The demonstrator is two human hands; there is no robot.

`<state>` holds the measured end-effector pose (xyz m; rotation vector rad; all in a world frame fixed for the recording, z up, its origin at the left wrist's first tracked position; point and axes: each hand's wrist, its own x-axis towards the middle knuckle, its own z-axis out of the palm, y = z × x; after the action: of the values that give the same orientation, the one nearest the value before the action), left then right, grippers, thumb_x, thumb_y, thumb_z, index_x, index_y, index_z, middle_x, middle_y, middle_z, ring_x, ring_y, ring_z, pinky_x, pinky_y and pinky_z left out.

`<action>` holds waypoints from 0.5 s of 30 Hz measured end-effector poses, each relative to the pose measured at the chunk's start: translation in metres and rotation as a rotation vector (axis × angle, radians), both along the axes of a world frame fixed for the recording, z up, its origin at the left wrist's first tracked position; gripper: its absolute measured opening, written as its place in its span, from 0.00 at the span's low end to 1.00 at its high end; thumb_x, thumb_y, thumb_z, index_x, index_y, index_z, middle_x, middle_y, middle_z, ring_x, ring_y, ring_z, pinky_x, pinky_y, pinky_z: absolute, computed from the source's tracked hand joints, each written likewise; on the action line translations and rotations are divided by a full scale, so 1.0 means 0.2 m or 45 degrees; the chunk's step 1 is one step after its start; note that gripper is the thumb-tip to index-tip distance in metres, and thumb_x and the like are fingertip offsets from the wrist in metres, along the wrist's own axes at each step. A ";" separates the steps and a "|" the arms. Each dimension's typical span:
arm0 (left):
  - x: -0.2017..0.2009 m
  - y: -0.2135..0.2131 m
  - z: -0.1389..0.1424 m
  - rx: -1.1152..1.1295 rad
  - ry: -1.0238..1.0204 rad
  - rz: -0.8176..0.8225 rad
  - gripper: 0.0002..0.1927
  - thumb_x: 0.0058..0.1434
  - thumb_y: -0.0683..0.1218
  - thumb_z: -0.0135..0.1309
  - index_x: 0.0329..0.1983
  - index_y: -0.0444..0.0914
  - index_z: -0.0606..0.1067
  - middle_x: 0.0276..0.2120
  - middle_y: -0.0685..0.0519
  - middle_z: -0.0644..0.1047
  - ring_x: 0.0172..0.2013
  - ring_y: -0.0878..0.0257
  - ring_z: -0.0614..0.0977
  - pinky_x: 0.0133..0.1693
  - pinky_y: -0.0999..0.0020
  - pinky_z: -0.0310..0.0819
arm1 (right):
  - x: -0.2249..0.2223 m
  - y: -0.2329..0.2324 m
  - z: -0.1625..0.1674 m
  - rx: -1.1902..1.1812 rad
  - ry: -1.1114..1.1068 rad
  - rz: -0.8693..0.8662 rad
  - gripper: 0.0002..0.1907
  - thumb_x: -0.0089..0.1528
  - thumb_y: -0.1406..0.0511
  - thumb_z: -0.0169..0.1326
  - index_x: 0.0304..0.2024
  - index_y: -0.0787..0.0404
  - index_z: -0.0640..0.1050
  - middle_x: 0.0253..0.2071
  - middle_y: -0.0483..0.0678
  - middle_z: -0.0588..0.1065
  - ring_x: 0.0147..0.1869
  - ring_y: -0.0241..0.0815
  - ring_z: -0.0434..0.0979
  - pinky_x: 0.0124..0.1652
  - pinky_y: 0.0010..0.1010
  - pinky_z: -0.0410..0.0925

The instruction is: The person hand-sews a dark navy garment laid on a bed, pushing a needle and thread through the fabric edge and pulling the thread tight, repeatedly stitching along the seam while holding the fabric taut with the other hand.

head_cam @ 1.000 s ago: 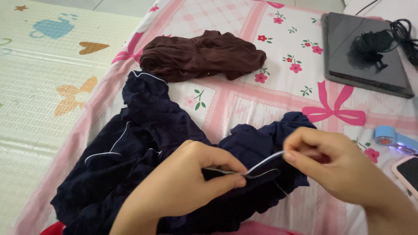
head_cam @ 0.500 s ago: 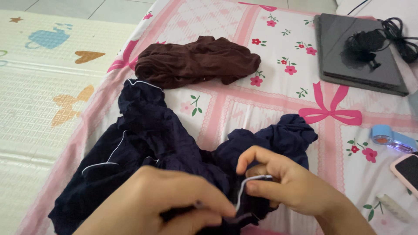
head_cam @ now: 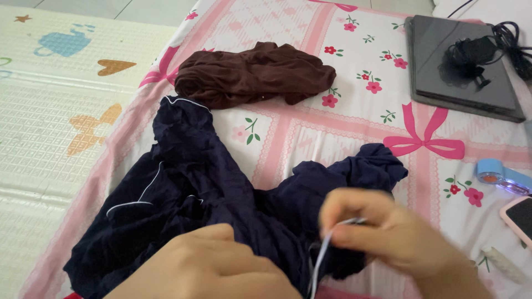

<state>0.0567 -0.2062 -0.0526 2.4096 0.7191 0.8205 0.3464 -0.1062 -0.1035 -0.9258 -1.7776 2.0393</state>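
A crumpled navy garment (head_cam: 194, 188) with thin white piping lies on the pink floral bedsheet (head_cam: 332, 133) in front of me. My left hand (head_cam: 216, 266) rests on its lower middle, fingers curled and pressing the cloth down. My right hand (head_cam: 388, 235), blurred, pinches the white piped edge (head_cam: 324, 249) of the garment between thumb and forefinger and holds it slightly lifted. A bunched dark brown garment (head_cam: 255, 75) lies beyond the navy one, untouched.
A closed grey laptop (head_cam: 460, 66) with a black cable coil (head_cam: 471, 55) sits at the top right. A small blue device (head_cam: 501, 174) and a pink-cased phone (head_cam: 521, 216) lie at the right edge. A patterned floor mat (head_cam: 61, 111) lies left of the bed.
Both hands drew toward me and together, then my right hand shifted right and up with the white piping. My left hand now lies flatter on the navy cloth.
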 end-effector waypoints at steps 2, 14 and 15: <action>0.02 -0.01 -0.01 -0.010 0.015 -0.002 0.12 0.60 0.46 0.52 0.45 0.40 0.79 0.36 0.58 0.81 0.35 0.66 0.83 0.34 0.69 0.67 | 0.05 0.02 0.03 0.072 -0.011 0.026 0.06 0.63 0.67 0.61 0.39 0.63 0.79 0.29 0.36 0.74 0.30 0.24 0.67 0.26 0.19 0.61; 0.04 -0.04 -0.05 0.215 0.136 0.073 0.14 0.57 0.46 0.52 0.46 0.43 0.79 0.40 0.59 0.81 0.30 0.68 0.78 0.34 0.70 0.66 | -0.10 0.00 -0.17 -0.346 0.177 0.131 0.09 0.62 0.66 0.57 0.40 0.67 0.80 0.30 0.40 0.77 0.32 0.30 0.73 0.32 0.22 0.66; 0.03 -0.05 -0.05 0.163 0.163 0.061 0.12 0.58 0.46 0.52 0.45 0.43 0.78 0.38 0.59 0.81 0.29 0.68 0.78 0.33 0.69 0.66 | -0.06 0.03 -0.11 -0.059 0.177 0.126 0.08 0.64 0.66 0.57 0.36 0.67 0.79 0.31 0.40 0.76 0.35 0.30 0.73 0.35 0.23 0.67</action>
<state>0.0623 -0.2158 -0.0623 2.5874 0.7978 0.7573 0.3337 -0.1009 -0.1265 -0.7025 -1.7413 2.1570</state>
